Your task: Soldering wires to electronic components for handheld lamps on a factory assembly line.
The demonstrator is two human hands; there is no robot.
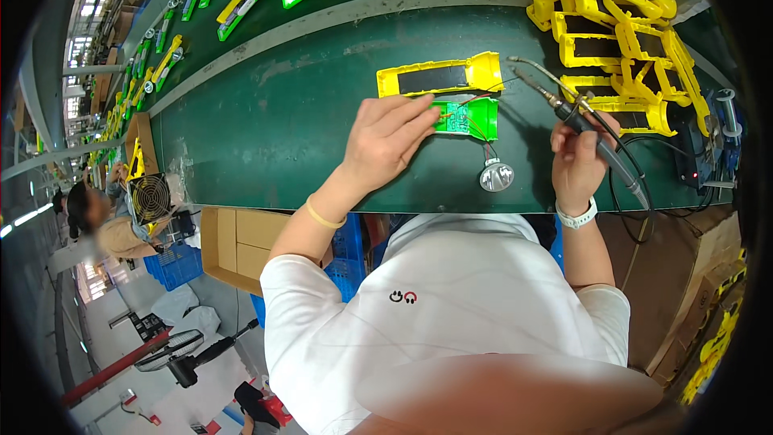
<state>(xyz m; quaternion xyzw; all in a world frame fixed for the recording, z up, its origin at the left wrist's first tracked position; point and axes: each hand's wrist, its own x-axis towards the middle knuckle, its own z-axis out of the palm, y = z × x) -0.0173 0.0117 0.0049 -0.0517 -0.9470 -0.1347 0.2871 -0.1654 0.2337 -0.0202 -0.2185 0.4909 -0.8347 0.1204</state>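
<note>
Your left fingers (pixel 412 118) outstretched on a green casing (pixel 483 118), grip unclear, scuffed green counter (pixel 266 129) underneath, your right fingers (pixel 564 141) curled around a soldering iron (pixel 616 167), cardboard box (pixel 211 251) and co-worker (pixel 125 234) to your left

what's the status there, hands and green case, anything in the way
Left hand over green case's left end. Right hand holding iron, tip off green case. Lamp on near side; yellow case close on far side, not covering it.
</note>
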